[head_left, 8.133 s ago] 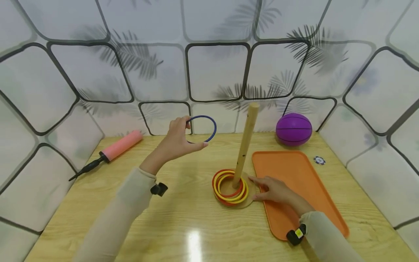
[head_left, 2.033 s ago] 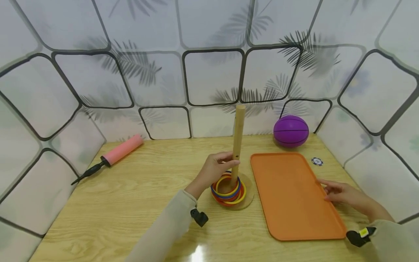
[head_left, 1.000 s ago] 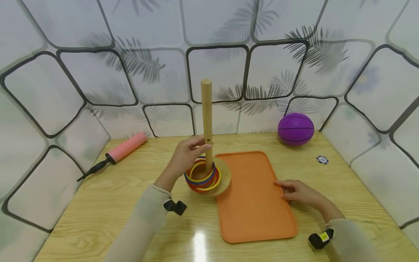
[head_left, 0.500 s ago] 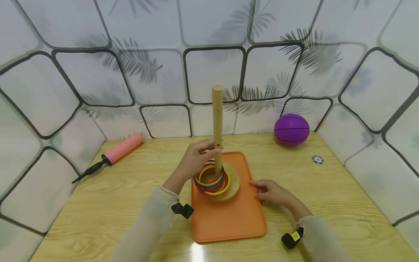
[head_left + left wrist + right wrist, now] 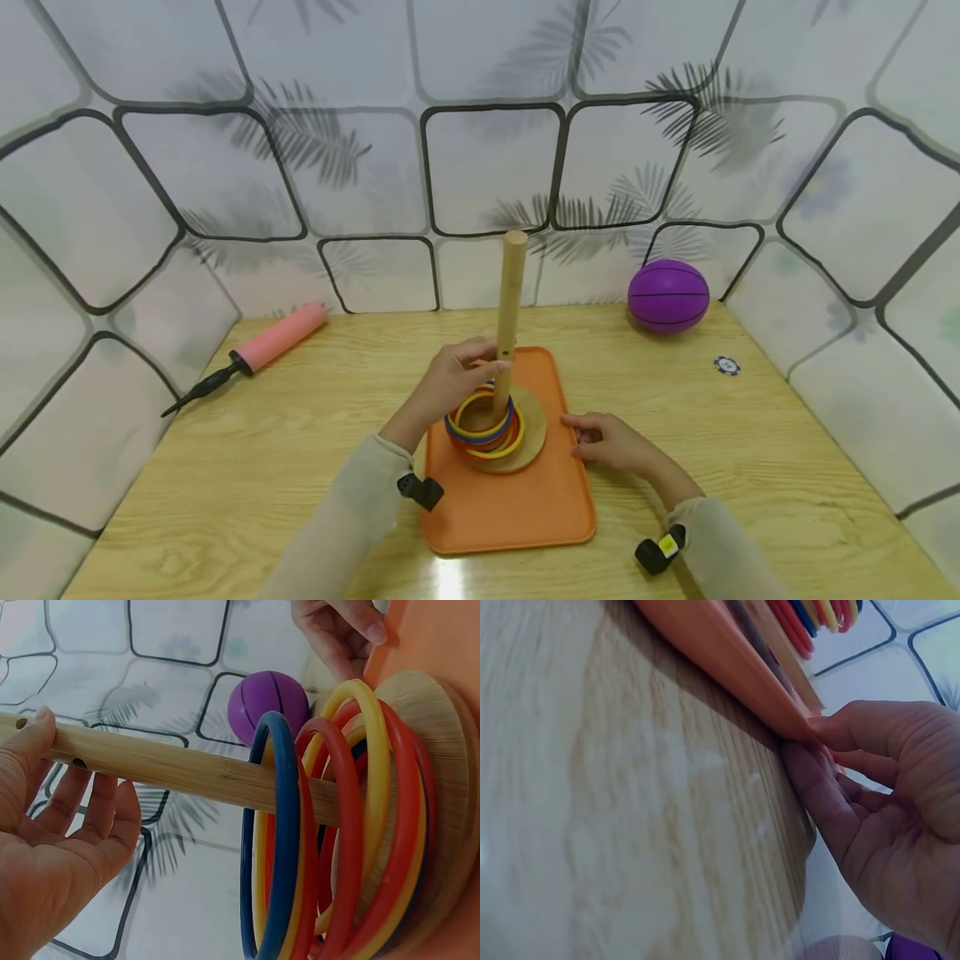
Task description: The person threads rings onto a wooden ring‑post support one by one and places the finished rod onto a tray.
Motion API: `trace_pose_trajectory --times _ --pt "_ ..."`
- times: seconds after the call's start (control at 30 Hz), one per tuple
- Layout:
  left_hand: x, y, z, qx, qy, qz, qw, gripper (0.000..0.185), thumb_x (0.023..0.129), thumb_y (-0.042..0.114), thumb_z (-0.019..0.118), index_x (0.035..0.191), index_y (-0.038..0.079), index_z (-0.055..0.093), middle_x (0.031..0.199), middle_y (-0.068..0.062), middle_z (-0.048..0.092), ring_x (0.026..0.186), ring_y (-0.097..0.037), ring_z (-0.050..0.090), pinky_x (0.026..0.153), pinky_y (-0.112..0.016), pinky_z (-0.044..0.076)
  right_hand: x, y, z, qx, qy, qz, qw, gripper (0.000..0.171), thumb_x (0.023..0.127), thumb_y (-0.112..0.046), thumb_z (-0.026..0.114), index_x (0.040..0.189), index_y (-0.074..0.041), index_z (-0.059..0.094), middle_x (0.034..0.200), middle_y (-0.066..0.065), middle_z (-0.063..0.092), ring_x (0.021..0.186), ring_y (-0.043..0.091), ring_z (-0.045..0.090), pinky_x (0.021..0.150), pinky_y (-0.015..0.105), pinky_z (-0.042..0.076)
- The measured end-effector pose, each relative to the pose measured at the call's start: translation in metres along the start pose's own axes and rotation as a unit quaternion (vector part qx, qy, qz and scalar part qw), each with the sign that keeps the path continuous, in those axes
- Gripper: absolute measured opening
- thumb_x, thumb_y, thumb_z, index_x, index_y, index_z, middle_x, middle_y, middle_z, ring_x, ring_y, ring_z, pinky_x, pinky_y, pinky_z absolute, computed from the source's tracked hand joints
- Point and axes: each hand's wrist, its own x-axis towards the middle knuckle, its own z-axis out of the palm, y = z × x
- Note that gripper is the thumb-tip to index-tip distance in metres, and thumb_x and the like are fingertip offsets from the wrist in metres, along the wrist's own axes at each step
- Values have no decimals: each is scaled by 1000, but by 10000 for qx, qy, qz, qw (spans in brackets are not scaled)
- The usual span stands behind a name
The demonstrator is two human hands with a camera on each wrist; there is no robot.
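My left hand [image 5: 450, 379] grips a wooden pole [image 5: 513, 283], thumb on one side and fingers on the other, as the left wrist view confirms. The pole rises from a round wooden base [image 5: 534, 429] that appears to rest on the orange tray [image 5: 517, 517]. Around the pole's lower part sits a loose stack of red, yellow and blue rings; a blue ring [image 5: 286, 825] is outermost. At the tray's right edge, my right hand [image 5: 615, 448] pinches the rim [image 5: 780, 705] between thumb and fingers. The base hides part of the tray.
A purple ball [image 5: 667, 296] stands at the back right, with a poker chip [image 5: 727, 365] in front of it. A pink hand pump [image 5: 277, 340] with a black nozzle lies at the back left. Patterned walls enclose the back and sides of the wooden table [image 5: 300, 417].
The blue ring, earlier held up in my left hand, is on the pole. My right hand moved from the base to the tray, which slid left under the stand. The stand has come down.
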Motion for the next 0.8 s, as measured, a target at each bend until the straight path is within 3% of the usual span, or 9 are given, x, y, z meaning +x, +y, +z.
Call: trace_pose_trajectory --times 0.37,0.63,0.8 --pt "-4 -5 4 -238 112 -32 9996 31 91 12 63 121 4 65 116 -12 62 104 -25 60 85 -34 50 -2 0 -2 98 1 -18 10000 54 87 -3 65 133 14 43 85 5 50 72 8 43 61 20 39" --pt "-2 -12 8 -382 171 -291 9987 35 93 10 60 127 2 60 121 -14 59 110 -26 57 87 -36 50 -4 0 -2 124 45 22 9999 53 87 -3 66 133 13 45 84 5 49 72 8 43 61 20 38" --pt "-3 -11 9 -440 164 -230 9986 34 93 6 59 127 -1 59 121 -18 58 110 -28 57 86 -38 50 -6 0 -3 97 79 80 9999 53 86 -4 67 132 13 46 84 5 49 71 8 43 61 20 38"
